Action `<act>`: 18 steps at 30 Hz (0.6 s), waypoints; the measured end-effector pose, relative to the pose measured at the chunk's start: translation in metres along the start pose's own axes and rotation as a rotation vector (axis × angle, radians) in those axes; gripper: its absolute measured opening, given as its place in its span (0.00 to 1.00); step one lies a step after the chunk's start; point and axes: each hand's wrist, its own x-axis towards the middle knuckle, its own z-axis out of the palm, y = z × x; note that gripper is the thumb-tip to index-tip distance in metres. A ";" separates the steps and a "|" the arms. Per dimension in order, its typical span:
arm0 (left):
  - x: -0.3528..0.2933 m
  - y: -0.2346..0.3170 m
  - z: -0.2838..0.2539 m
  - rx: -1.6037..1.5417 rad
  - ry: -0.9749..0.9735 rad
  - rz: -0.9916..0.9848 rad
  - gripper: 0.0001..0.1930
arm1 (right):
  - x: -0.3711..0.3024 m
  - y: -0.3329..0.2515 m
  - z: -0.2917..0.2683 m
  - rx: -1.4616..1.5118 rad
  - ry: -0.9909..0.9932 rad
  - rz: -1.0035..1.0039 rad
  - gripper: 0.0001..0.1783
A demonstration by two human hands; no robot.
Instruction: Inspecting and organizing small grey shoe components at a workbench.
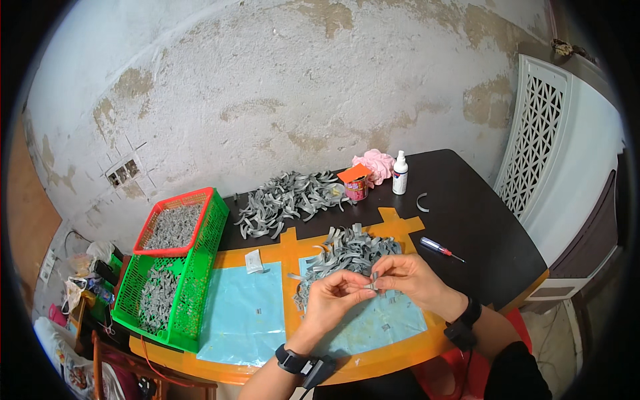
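Note:
My left hand (335,295) and my right hand (417,278) meet above the front of the table, fingertips pinched together. Between them is a small grey curved strip (374,280), mostly hidden by the fingers. Just beyond lies a heap of similar grey curved strips (353,248), partly covered by my hands. Under the heap is a light blue plastic sheet (400,322), framed by orange tape (289,257). A few tiny grey bits (385,327) lie on the sheet.
At the left, a red basket (208,193) of small grey pieces rests on a green basket (190,313) holding more. Another strip heap (287,200) lies at the back, beside a tin (357,188), pink cloth (377,165) and white spray bottle (400,175). A screwdriver (437,247) lies right.

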 end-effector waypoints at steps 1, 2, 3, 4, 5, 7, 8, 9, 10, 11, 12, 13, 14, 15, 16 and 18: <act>0.000 -0.001 0.000 0.004 -0.003 0.001 0.08 | -0.001 0.000 -0.001 0.002 0.000 -0.005 0.05; -0.001 -0.003 0.000 -0.011 0.016 0.006 0.08 | -0.001 0.001 -0.003 -0.004 -0.015 -0.001 0.05; -0.002 -0.004 -0.001 -0.026 0.035 0.012 0.09 | -0.001 0.002 -0.003 -0.011 -0.032 0.002 0.05; -0.003 -0.005 -0.001 -0.022 0.037 0.012 0.09 | -0.002 0.002 -0.002 -0.009 -0.034 0.001 0.05; -0.004 -0.006 -0.001 -0.026 0.038 0.022 0.09 | -0.003 0.001 0.001 -0.003 -0.031 -0.013 0.04; -0.004 -0.007 -0.001 -0.027 0.041 0.031 0.09 | -0.004 0.000 0.005 0.007 -0.030 -0.026 0.05; -0.004 -0.008 0.000 -0.051 0.045 0.019 0.09 | -0.005 0.000 0.008 -0.005 -0.006 -0.079 0.05; -0.003 -0.010 0.000 -0.075 0.050 0.006 0.09 | -0.005 0.001 0.010 -0.017 0.017 -0.132 0.05; -0.003 -0.012 -0.001 -0.072 0.052 0.006 0.09 | -0.005 0.002 0.011 -0.015 0.015 -0.133 0.05; -0.004 -0.015 -0.001 -0.082 0.058 -0.009 0.09 | -0.006 0.003 0.013 -0.021 0.024 -0.171 0.04; -0.005 -0.016 -0.001 -0.091 0.065 -0.025 0.09 | -0.006 0.004 0.014 -0.027 0.034 -0.208 0.03; -0.005 -0.015 0.000 -0.089 0.065 -0.024 0.09 | -0.006 0.004 0.014 -0.026 0.032 -0.210 0.03; -0.004 -0.013 0.002 -0.092 0.059 -0.003 0.08 | -0.005 0.005 0.015 -0.026 0.048 -0.224 0.03; -0.004 -0.012 0.003 -0.094 0.052 0.017 0.08 | -0.005 0.006 0.015 -0.025 0.065 -0.237 0.02; -0.004 -0.012 0.003 -0.094 0.053 0.019 0.08 | -0.005 0.006 0.015 -0.025 0.063 -0.237 0.02; -0.004 -0.012 0.004 -0.075 0.052 0.045 0.07 | -0.005 0.006 0.013 -0.008 0.052 -0.225 0.04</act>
